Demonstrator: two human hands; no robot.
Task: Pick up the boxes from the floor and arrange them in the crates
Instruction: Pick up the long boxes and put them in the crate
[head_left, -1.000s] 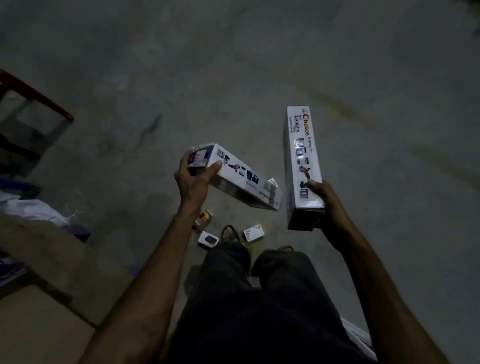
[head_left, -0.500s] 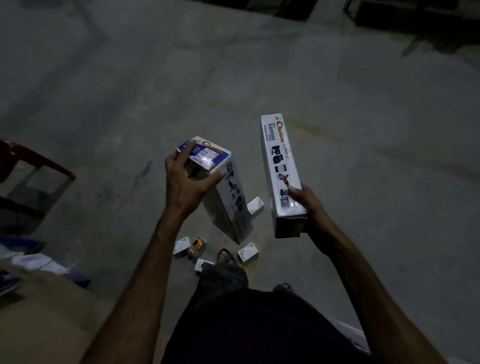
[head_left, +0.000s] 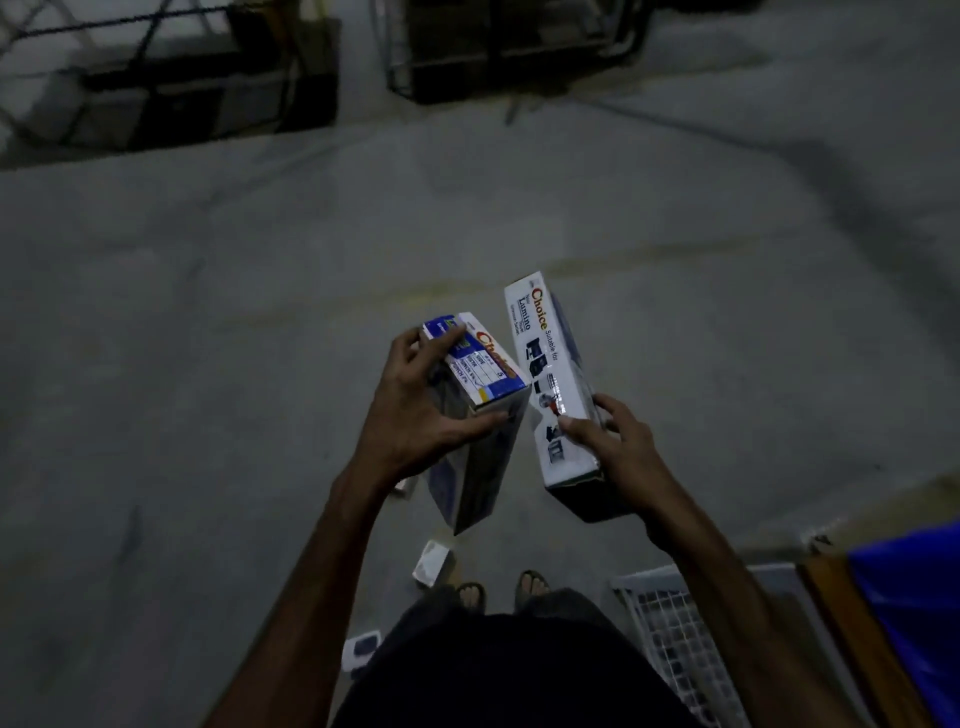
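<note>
The left hand (head_left: 415, 415) grips a long white cardboard box with a blue-and-yellow end label (head_left: 475, 410) near its top end, letting it hang almost upright, while the right hand (head_left: 615, 447) clasps a second long white printed carton (head_left: 548, 379) by its lower end, tilted away. Both are well clear of the grey concrete floor (head_left: 208, 364), where a small white box (head_left: 432, 562) lies near the feet. A white wire-mesh crate (head_left: 675, 634) sits just to the right, and dark wire crates (head_left: 493, 52) stand well ahead. Judging by this, carrying comes next: keep each carton firmly held, then lay them flat, side by side, along a crate wall.
</note>
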